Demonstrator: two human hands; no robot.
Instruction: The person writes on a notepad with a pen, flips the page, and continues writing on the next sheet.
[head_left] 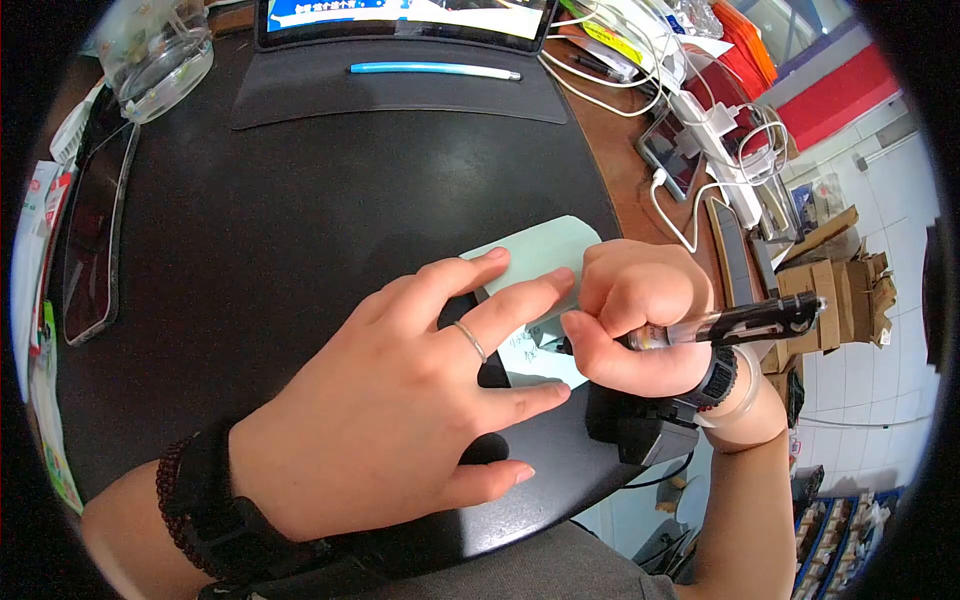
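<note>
My right hand (645, 310) is closed round a black pen (745, 325) with a clear barrel, its tip side hidden close to the paper. Under both hands lies a pale green slip of paper (545, 245) with rounded corners and small dark handwriting on its lower part. Spread fingers of my left hand (420, 390) rest on the paper and the black surface around it. A thin ring is on one of its fingers. Black bands go round both wrists.
A tablet (400, 22) in a dark folding cover stands at the back, with a blue-and-white stylus (435, 70) on the cover. Left are a phone (100, 230) and a clear glass container (160, 60). Right are a white power strip (720, 150), cables and another phone (670, 150).
</note>
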